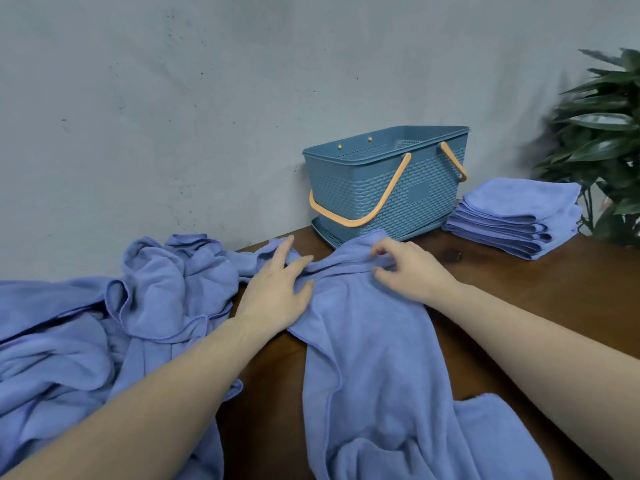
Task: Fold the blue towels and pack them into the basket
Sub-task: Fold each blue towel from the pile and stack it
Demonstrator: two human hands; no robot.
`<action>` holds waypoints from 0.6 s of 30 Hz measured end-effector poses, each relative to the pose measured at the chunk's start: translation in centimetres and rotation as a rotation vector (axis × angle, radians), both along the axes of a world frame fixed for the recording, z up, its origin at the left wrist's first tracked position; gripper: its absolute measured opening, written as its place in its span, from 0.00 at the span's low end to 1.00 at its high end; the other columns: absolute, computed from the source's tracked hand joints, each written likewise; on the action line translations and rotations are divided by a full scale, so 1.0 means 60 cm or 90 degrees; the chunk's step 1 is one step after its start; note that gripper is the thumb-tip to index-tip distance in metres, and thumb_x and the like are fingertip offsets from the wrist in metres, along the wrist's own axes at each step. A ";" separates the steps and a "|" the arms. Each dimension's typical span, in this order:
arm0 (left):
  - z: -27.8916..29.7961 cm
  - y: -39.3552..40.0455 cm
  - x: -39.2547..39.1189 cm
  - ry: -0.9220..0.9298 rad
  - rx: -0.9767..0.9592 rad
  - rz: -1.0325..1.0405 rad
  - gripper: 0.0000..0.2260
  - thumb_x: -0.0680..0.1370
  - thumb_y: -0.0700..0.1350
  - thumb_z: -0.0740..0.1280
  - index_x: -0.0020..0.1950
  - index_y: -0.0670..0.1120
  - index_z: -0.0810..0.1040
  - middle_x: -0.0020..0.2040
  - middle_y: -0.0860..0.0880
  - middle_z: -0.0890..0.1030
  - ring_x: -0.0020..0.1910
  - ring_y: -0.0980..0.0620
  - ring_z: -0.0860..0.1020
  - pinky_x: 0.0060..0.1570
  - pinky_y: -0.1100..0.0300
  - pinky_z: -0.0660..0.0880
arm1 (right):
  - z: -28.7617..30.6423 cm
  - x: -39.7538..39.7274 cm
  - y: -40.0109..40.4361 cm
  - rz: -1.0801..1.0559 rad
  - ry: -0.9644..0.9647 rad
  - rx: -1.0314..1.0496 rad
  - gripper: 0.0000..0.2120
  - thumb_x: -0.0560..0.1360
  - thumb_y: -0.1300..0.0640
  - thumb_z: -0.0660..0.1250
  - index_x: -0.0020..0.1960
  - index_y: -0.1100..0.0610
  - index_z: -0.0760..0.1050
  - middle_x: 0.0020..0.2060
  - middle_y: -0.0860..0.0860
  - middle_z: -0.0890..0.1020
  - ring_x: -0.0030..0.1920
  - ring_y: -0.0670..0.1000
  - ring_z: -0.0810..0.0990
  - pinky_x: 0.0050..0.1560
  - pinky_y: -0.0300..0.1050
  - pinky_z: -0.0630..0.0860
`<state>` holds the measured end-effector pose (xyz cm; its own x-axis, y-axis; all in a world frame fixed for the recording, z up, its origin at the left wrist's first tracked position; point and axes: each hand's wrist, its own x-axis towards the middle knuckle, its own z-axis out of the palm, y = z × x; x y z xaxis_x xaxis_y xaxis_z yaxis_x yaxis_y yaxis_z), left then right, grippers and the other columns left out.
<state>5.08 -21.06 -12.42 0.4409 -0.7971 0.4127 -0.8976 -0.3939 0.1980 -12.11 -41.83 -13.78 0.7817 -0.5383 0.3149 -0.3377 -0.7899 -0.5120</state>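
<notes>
Towel lies lengthwise away from you on the desk, far edge bunched near the basket. Your left hand presses it with straight fingers; your right hand pinches that edge, nearer the folded stack.

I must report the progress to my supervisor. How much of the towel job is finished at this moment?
Done: a stack of folded towels sits right of the basket. In hand: the left hand and right hand gather one unfolded towel on the table. Left: the crumpled pile awaits folding, and no towel shows inside the basket.
</notes>
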 end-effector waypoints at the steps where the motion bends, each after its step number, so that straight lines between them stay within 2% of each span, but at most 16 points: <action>1: 0.002 0.007 -0.010 -0.054 0.014 0.002 0.17 0.80 0.54 0.63 0.68 0.55 0.77 0.78 0.51 0.64 0.67 0.45 0.73 0.55 0.53 0.73 | -0.002 -0.009 0.009 0.000 0.032 -0.055 0.11 0.74 0.49 0.66 0.56 0.42 0.74 0.53 0.40 0.78 0.56 0.49 0.73 0.56 0.50 0.68; 3: 0.003 0.025 -0.034 -0.092 0.042 -0.030 0.17 0.80 0.60 0.59 0.61 0.56 0.81 0.69 0.54 0.73 0.63 0.49 0.74 0.55 0.54 0.72 | 0.001 -0.029 0.028 -0.004 0.041 -0.142 0.12 0.73 0.43 0.65 0.55 0.41 0.76 0.54 0.37 0.76 0.58 0.48 0.70 0.54 0.48 0.63; 5: 0.004 0.048 -0.069 -0.029 0.023 -0.109 0.22 0.77 0.65 0.54 0.56 0.55 0.82 0.65 0.56 0.75 0.63 0.52 0.75 0.60 0.53 0.73 | 0.006 -0.050 0.048 0.024 0.039 -0.184 0.18 0.68 0.35 0.59 0.54 0.40 0.78 0.56 0.36 0.77 0.60 0.46 0.71 0.55 0.48 0.63; 6: 0.005 0.061 -0.086 0.013 0.016 -0.155 0.24 0.76 0.66 0.53 0.55 0.55 0.82 0.64 0.57 0.76 0.62 0.54 0.75 0.60 0.54 0.73 | 0.008 -0.061 0.055 0.053 0.039 -0.163 0.21 0.67 0.34 0.58 0.54 0.39 0.78 0.56 0.35 0.78 0.60 0.45 0.72 0.57 0.48 0.65; 9: 0.007 0.103 -0.135 0.134 0.078 -0.297 0.21 0.77 0.65 0.58 0.58 0.54 0.81 0.62 0.59 0.76 0.59 0.61 0.76 0.60 0.60 0.73 | 0.012 -0.104 0.088 0.178 0.051 -0.051 0.21 0.70 0.32 0.63 0.56 0.41 0.80 0.54 0.34 0.82 0.59 0.38 0.77 0.66 0.46 0.71; 12: 0.001 0.144 -0.165 0.078 0.148 -0.371 0.22 0.78 0.65 0.60 0.62 0.53 0.80 0.65 0.58 0.75 0.63 0.61 0.74 0.64 0.61 0.70 | 0.008 -0.150 0.122 0.225 0.087 -0.087 0.25 0.70 0.28 0.64 0.58 0.42 0.80 0.57 0.34 0.81 0.62 0.37 0.75 0.68 0.40 0.67; 14: 0.000 0.171 -0.171 0.065 0.167 -0.384 0.21 0.78 0.66 0.60 0.60 0.52 0.78 0.61 0.57 0.77 0.61 0.59 0.75 0.62 0.59 0.71 | 0.005 -0.176 0.137 0.247 0.073 -0.075 0.23 0.71 0.30 0.66 0.55 0.45 0.80 0.56 0.38 0.81 0.62 0.41 0.77 0.68 0.41 0.68; 15: 0.002 0.183 -0.173 0.069 0.157 -0.387 0.19 0.79 0.65 0.60 0.55 0.52 0.77 0.57 0.57 0.77 0.57 0.59 0.76 0.59 0.57 0.72 | 0.005 -0.187 0.142 0.252 0.066 -0.062 0.21 0.72 0.32 0.68 0.54 0.47 0.80 0.56 0.40 0.82 0.61 0.42 0.78 0.66 0.42 0.70; 17: 0.007 0.203 -0.173 0.079 0.123 -0.377 0.16 0.80 0.64 0.60 0.46 0.53 0.73 0.49 0.56 0.76 0.47 0.59 0.75 0.51 0.55 0.74 | 0.010 -0.203 0.150 0.234 0.074 -0.050 0.13 0.75 0.41 0.71 0.52 0.50 0.80 0.53 0.44 0.82 0.55 0.43 0.79 0.60 0.43 0.74; 18: 0.008 0.212 -0.172 0.085 0.116 -0.363 0.17 0.80 0.65 0.59 0.43 0.52 0.72 0.48 0.55 0.76 0.44 0.58 0.74 0.49 0.55 0.74 | 0.015 -0.211 0.156 0.221 0.089 -0.049 0.10 0.76 0.46 0.73 0.52 0.50 0.80 0.53 0.45 0.82 0.53 0.42 0.79 0.57 0.42 0.74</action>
<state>-5.24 -8.33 -11.92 -0.0378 -0.9752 0.2181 -0.9488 0.1036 0.2984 -24.76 -32.48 -12.87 0.9519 -0.2123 0.2210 -0.1055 -0.9041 -0.4142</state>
